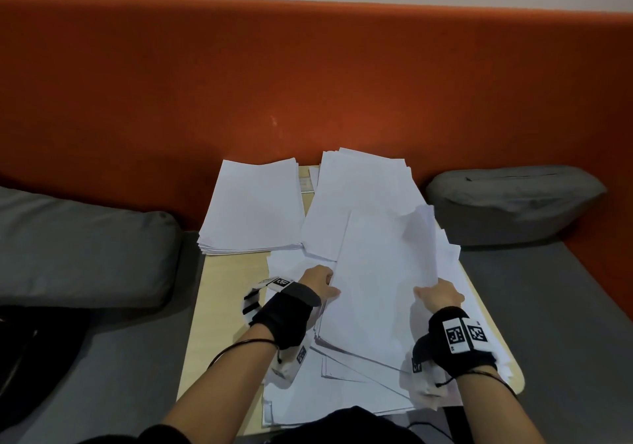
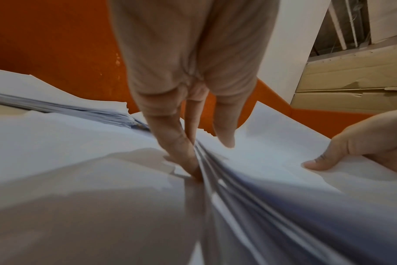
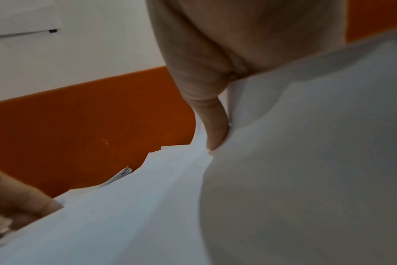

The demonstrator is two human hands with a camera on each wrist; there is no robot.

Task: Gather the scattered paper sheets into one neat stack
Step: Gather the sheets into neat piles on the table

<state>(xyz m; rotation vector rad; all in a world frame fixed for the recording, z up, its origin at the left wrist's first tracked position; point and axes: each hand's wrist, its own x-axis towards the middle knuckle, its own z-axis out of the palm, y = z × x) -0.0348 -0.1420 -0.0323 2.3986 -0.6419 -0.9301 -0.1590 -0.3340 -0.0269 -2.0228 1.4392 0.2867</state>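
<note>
Head view: my left hand (image 1: pixel 317 284) and right hand (image 1: pixel 438 295) each pinch a side of a loose white paper bundle (image 1: pixel 376 272). It hangs above the pale wooden table (image 1: pixel 222 292), with a squared white paper stack (image 1: pixel 253 203) lying at the table's far left.

The sheets (image 1: pixel 376 272) are thin white paper, matt and smooth, bending where held. The stack (image 1: pixel 253 203) is the same plain paper. The table (image 1: pixel 226 279) looks like pale wood with a smooth, faintly satin top. The backrest (image 1: pixel 308 83) is orange cloth, matt and felt-like. The cushions (image 1: pixel 85 251) are grey woven fabric. The wrist straps (image 1: pixel 291 313) are black matt cloth.
</note>
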